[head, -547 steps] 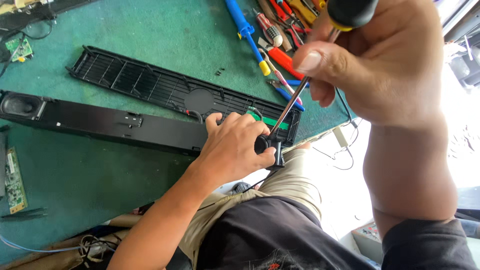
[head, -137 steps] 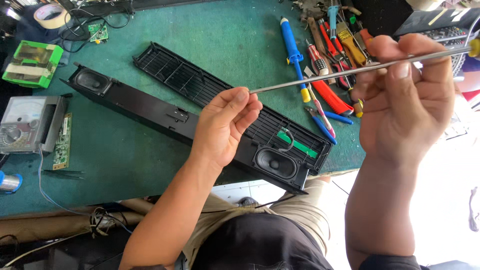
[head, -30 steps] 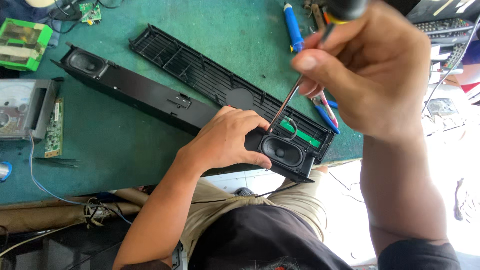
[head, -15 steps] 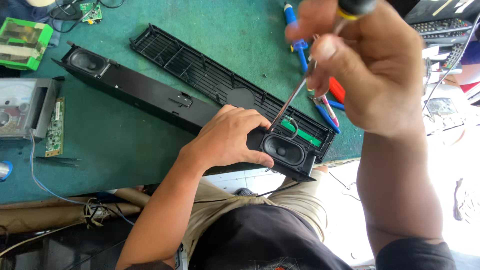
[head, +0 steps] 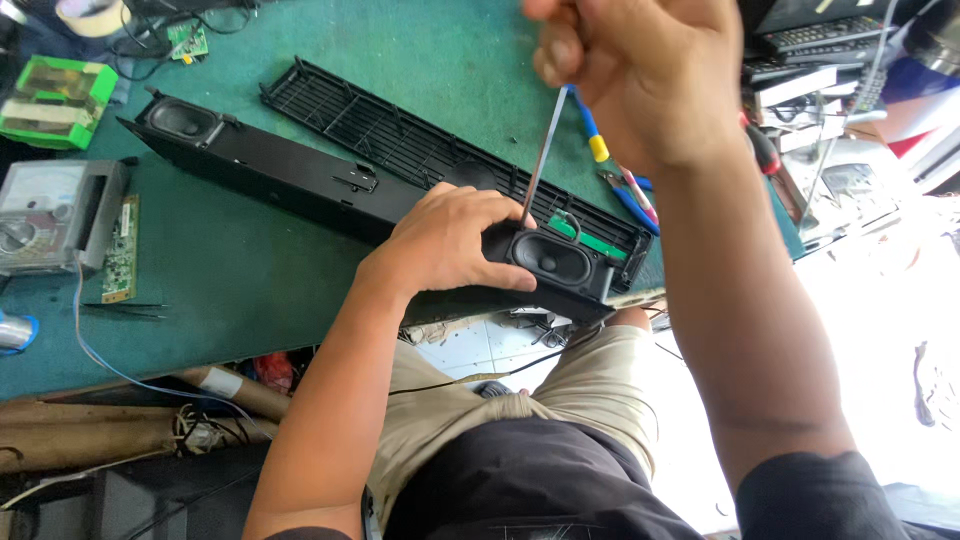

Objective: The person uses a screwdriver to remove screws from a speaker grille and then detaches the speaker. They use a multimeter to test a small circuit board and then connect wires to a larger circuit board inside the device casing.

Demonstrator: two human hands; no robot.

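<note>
I count two hands of mine: my left hand (head: 450,245) and my right hand (head: 640,75). One screwdriver (head: 543,155). One long black speaker bar (head: 300,180) with two round speaker cones showing, one at each end. One grille (head: 400,135). One meter (head: 50,215), one green box (head: 55,100), one roll of tape (head: 92,15), two small circuit boards.
</note>
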